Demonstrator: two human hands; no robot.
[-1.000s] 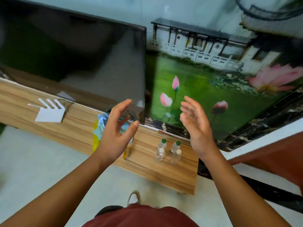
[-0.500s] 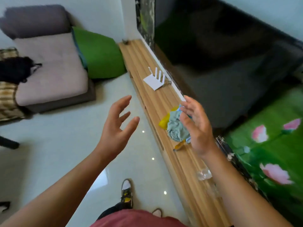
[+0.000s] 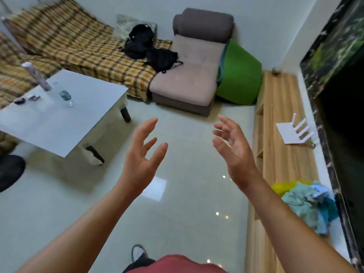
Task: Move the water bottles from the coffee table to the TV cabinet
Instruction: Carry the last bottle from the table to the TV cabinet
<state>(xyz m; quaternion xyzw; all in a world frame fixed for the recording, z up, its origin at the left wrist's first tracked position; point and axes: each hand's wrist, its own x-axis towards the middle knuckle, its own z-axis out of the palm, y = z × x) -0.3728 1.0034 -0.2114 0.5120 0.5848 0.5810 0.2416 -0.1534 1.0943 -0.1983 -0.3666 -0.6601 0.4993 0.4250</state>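
Observation:
The white coffee table (image 3: 59, 125) stands at the left. On it lies one clear water bottle (image 3: 66, 97) with a teal label, on its side, beside a tall pale purple bottle (image 3: 37, 76). The wooden TV cabinet (image 3: 279, 154) runs along the right wall under the dark TV. Both hands are raised over the bare floor between the two. My left hand (image 3: 141, 158) is open, fingers spread, holding nothing. My right hand (image 3: 234, 150) is open too, palm turned inward. The bottles set on the cabinet are out of view.
A white router (image 3: 294, 131) and a heap of blue and yellow cloth (image 3: 307, 201) lie on the cabinet. A grey armchair (image 3: 193, 75), a green cushion (image 3: 238, 75) and a plaid sofa with black bags (image 3: 149, 46) line the far wall. Small items (image 3: 25, 99) sit on the table.
My view has swung left, away from the cabinet end with several bottles, round to the coffee table and sofa. Both hands stay raised and open, holding nothing.

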